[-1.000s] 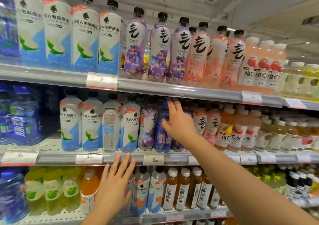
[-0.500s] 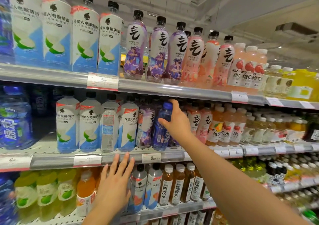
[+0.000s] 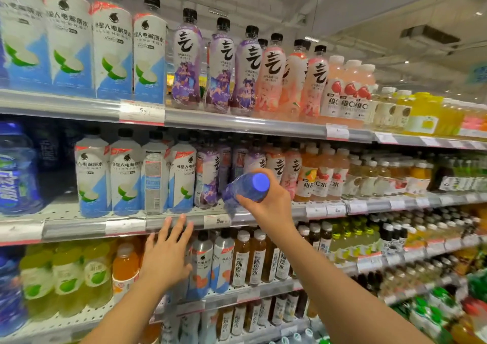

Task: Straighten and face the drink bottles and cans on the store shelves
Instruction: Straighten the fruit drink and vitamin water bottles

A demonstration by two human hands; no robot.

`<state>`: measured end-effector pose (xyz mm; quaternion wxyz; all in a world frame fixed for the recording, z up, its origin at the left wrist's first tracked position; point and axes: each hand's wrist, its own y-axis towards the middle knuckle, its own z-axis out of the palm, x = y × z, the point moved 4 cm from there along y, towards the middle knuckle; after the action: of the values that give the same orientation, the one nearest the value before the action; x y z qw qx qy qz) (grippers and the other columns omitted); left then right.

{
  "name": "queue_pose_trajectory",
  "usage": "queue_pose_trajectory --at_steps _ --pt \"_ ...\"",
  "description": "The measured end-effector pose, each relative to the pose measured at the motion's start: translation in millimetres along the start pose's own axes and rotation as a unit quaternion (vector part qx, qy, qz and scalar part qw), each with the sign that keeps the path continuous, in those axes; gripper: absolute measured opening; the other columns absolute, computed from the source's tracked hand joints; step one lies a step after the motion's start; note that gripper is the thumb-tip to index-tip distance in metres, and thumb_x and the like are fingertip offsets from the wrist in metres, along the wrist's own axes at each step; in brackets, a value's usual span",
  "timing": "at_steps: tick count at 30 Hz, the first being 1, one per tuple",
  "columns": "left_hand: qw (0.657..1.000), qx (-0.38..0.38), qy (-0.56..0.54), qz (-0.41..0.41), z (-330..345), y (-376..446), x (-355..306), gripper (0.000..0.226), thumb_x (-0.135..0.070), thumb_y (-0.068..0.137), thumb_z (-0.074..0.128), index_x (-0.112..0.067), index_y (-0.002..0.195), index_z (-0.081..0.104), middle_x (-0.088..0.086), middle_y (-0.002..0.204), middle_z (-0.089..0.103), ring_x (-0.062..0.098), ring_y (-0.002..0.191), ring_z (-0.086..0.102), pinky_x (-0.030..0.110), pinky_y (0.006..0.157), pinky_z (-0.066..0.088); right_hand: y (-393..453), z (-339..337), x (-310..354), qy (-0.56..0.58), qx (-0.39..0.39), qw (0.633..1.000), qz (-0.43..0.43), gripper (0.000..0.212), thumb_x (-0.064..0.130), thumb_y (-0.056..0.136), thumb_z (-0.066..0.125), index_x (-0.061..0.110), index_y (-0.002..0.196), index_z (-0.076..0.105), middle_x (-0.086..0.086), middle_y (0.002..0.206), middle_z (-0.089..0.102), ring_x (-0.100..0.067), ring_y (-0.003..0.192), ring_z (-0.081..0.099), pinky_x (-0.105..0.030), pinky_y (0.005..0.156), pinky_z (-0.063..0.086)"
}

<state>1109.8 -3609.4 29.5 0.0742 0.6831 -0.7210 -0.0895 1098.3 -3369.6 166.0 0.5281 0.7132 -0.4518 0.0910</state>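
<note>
So half a second back the blue bottle [image 3: 243, 189] was standing upright in the middle shelf's row; now it's pulled out and tipped, blue cap toward the camera, base just over the front edge of the middle shelf [image 3: 79, 226]. The right hand [image 3: 266, 202] has moved out with it.

Head view, counting what's clear: top shelf [image 3: 237, 123] front row has four white-and-blue bottles [image 3: 113, 53], three purple ones [image 3: 221, 69], three pink ones [image 3: 292, 80], then three pale bottles with red fruit labels [image 3: 347, 93]. Middle shelf has four white-and-blue bottles [image 3: 126, 177] in front, the third turned with its back label outward. Further right it gets too blurry to count.

Right arm reaches up from the lower right corner, grip wrapped around the blue bottle's shoulder just under the cap, thumb on the near side. Left hand [image 3: 167, 254] is released, fingers straight and spread, fingertips [image 3: 168, 222] up at the middle shelf's front edge rail; can't tell if they touch it.
</note>
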Motion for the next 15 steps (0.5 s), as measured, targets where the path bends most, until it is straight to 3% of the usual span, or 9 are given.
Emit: queue_pose_trajectory --at_steps 2,4,7,11,15 --pt "0.999 0.03 -0.035 -0.013 -12 3 -5 0.097 -0.057 0.092 0.059 -0.031 0.163 -0.002 -0.002 0.17 -0.015 0.029 0.157 -0.012 0.055 0.125 0.015 -24 -11 -2 0.03 -0.008 0.999 0.014 0.058 0.038 0.073 0.089 0.036 0.121 0.056 0.016 0.106 0.069 -0.005 0.098 0.066 -0.029 0.083 0.058" --pt "0.996 0.064 -0.068 -0.014 -26 -1 -13 0.084 -0.057 0.093 0.058 -0.029 0.162 0.018 0.002 0.171 0.011 0.03 0.156 0.014 0.052 0.122 0.028 -52 -20 -3 0.053 0.01 0.998 0.032 0.056 0.04 0.073 0.089 0.035 0.12 0.058 0.016 0.103 0.069 -0.004 0.096 0.067 -0.031 0.083 0.058" --pt "0.986 0.07 -0.151 -0.005 -39 -30 -32 0.064 -0.05 0.093 0.061 -0.028 0.151 0.046 -0.001 0.151 0.053 0.02 0.135 0.052 0.04 0.108 0.046 -99 -32 -13 0.081 0.039 0.994 0.056 0.057 0.028 0.073 0.092 0.032 0.12 0.059 0.024 0.101 0.066 0.013 0.092 0.063 -0.008 0.075 0.05" --pt "0.978 0.071 -0.194 0.0 -26 -95 -61 0.043 -0.045 0.096 0.06 -0.026 0.135 0.064 -0.004 0.13 0.069 0.017 0.116 0.065 0.034 0.096 0.052 -155 -38 -31 0.102 0.089 0.986 0.093 0.056 0.027 0.071 0.093 0.034 0.116 0.06 0.025 0.101 0.066 0.015 0.089 0.063 -0.005 0.072 0.046" --pt "0.97 0.104 -0.217 -0.034 -23 -152 -74 0.044 -0.051 0.091 0.056 -0.027 0.125 0.068 -0.006 0.113 0.074 0.016 0.099 0.07 0.035 0.088 0.055 -194 -25 -37 0.101 0.161 0.976 0.103 0.058 0.031 0.067 0.094 0.03 0.118 0.066 0.017 0.101 0.073 0.003 0.089 0.067 -0.009 0.076 0.048"
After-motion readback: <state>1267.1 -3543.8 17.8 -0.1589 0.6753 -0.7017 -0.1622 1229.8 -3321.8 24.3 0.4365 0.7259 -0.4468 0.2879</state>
